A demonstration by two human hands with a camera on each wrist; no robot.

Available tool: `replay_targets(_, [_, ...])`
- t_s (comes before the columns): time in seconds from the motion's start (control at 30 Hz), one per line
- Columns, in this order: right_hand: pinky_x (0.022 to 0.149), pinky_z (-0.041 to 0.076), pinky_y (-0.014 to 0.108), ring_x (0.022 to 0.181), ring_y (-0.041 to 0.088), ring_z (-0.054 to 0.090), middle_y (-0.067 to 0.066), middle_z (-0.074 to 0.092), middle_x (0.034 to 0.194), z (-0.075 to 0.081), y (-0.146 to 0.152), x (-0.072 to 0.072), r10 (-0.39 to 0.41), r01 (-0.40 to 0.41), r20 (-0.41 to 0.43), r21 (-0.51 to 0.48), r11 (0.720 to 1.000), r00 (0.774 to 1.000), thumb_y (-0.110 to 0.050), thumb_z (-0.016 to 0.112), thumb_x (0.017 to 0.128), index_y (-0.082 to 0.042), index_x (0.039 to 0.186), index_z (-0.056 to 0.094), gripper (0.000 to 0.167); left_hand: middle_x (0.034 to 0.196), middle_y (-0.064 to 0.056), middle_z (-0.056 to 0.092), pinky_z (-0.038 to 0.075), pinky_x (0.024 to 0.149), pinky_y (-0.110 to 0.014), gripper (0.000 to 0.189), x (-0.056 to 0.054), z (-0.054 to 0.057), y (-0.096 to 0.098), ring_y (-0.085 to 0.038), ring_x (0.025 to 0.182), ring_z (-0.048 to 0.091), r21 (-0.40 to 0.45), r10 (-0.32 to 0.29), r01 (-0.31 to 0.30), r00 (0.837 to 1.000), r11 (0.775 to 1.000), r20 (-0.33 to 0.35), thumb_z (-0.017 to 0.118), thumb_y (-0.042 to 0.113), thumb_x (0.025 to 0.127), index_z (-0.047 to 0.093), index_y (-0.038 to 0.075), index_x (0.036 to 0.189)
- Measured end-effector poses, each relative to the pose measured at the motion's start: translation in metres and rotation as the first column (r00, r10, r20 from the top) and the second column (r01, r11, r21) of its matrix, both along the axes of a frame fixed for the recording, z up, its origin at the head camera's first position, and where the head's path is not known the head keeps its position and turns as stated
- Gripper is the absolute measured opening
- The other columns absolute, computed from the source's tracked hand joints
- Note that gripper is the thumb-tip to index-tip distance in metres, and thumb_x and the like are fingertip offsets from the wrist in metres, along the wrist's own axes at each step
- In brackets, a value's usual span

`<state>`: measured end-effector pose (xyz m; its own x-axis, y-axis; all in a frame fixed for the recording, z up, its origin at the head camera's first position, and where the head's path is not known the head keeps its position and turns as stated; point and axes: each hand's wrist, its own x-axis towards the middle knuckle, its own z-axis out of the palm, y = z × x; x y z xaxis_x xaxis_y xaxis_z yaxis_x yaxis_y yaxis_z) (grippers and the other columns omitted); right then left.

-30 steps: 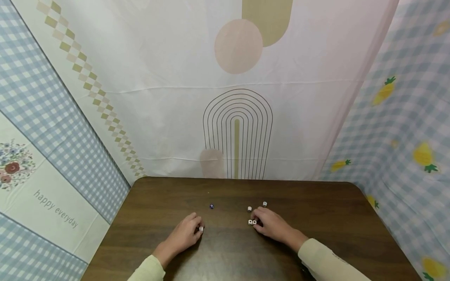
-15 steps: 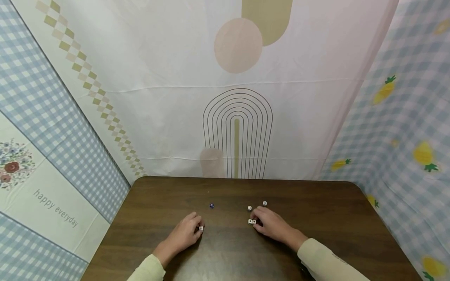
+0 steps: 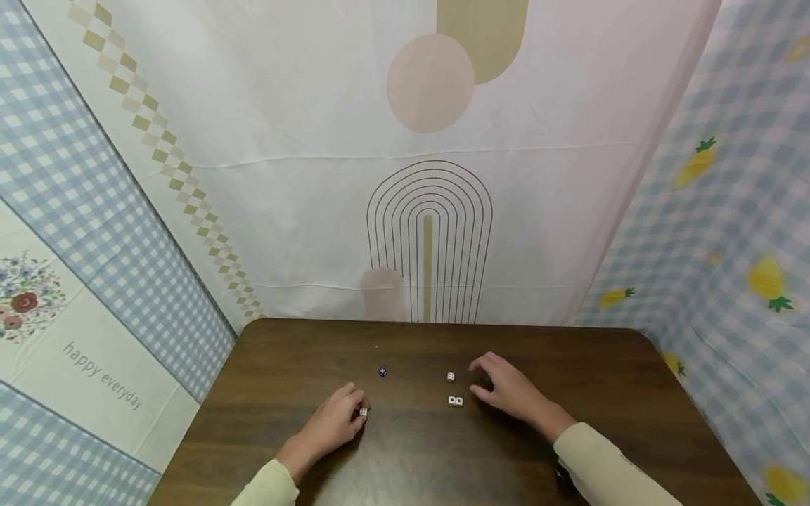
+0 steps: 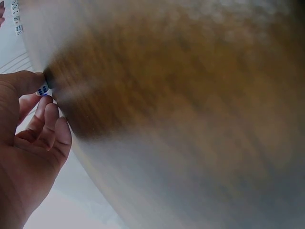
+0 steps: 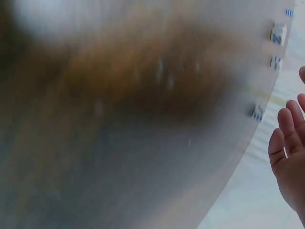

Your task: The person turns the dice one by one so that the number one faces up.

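My left hand [image 3: 335,417] pinches a small white die [image 3: 363,412] between thumb and index finger, low over the wooden table. In the left wrist view that die [image 4: 43,89] shows blue pips, and the other fingers are loosely bent. Two white dice [image 3: 455,401] sit side by side, left of my right hand [image 3: 509,388]. Behind this pair stands a single white die [image 3: 451,377]. My right hand is spread with thumb and index apart. Another die [image 5: 258,112] shows near its fingers in the right wrist view; the hand hides it in the head view.
A dark blue die [image 3: 382,372] lies on the brown table [image 3: 405,450], beyond my left hand. A white patterned cloth [image 3: 304,232] hangs behind the table's far edge, with checked cloths on both sides.
My right hand has left the paired white dice and moved right and away, its fingers now covering the place of the rightmost die. My left hand stays still with its die.
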<state>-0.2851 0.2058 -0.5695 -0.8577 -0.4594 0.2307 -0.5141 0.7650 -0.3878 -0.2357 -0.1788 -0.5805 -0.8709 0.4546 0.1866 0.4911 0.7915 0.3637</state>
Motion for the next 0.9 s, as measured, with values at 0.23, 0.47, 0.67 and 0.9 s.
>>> replay_targets(0.23, [0.086,0.054,0.041,0.1,0.017,0.06,0.0,0.061,0.111,-0.001,0.01,-0.017,-0.054,0.054,-0.056,0.008,0.998,0.997,-0.019,0.084,0.086,-0.013,0.112,0.067,0.031,0.088,0.005,0.052,0.049,0.07,-0.03,0.013,0.001,0.001,0.0,-0.008,0.081,0.053,0.01,-0.001,0.001,1.0,1.0,0.021,0.077,0.009,0.089,0.066,0.015,0.091])
replay_targets(0.47, [0.086,0.053,0.04,0.097,0.015,0.058,0.0,0.061,0.109,-0.007,0.012,-0.029,-0.042,0.042,0.012,0.028,0.999,0.999,-0.017,0.082,0.089,-0.012,0.111,0.067,0.028,0.09,0.005,0.053,0.05,0.071,-0.031,0.011,0.0,0.002,0.001,-0.009,0.082,0.054,0.008,-0.006,0.006,0.999,1.0,0.048,0.077,0.01,0.09,0.066,0.014,0.093])
replay_targets(0.67, [0.085,0.053,0.04,0.095,0.015,0.057,0.0,0.062,0.107,-0.008,0.009,-0.036,-0.049,0.047,0.07,0.029,0.999,0.996,-0.015,0.081,0.089,-0.012,0.108,0.067,0.023,0.089,0.005,0.052,0.049,0.07,-0.03,0.012,-0.001,0.001,0.002,-0.008,0.081,0.053,0.009,-0.003,0.003,1.0,1.0,0.031,0.077,0.01,0.09,0.066,0.015,0.092])
replay_targets(0.9, [0.083,0.052,0.037,0.093,0.012,0.057,-0.002,0.061,0.104,-0.011,0.008,-0.038,-0.037,0.032,0.1,0.058,0.998,0.994,-0.015,0.079,0.091,-0.014,0.106,0.068,0.019,0.089,0.006,0.052,0.05,0.07,-0.03,0.013,0.0,0.001,0.001,-0.008,0.082,0.053,0.008,0.002,-0.002,0.999,1.0,0.034,0.077,0.01,0.089,0.065,0.015,0.091])
